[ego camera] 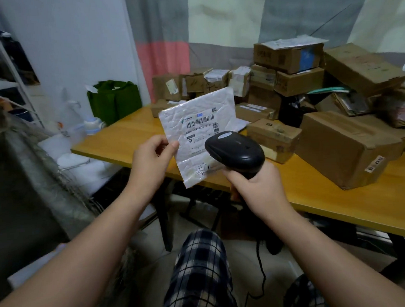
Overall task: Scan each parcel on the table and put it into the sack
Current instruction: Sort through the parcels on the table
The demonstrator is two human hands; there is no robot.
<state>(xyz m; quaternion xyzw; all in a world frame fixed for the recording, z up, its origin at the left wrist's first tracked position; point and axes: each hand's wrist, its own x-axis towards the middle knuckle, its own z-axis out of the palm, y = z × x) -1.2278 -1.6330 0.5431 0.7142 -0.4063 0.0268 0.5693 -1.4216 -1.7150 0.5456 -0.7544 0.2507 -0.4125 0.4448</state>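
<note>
A white parcel, black scanner, yellow table, brown boxes, green bag, navy-checked trousers.

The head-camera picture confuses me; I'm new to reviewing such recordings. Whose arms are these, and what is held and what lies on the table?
No machine here: the camera sits on a person's head, looking down at their arms. The left hand pinches a white padded envelope by its edge, label towards the camera. The right hand grips a black barcode scanner in front of that label. Behind, a yellow table carries many cardboard boxes. The grey woven material at left may be the sack.
</note>
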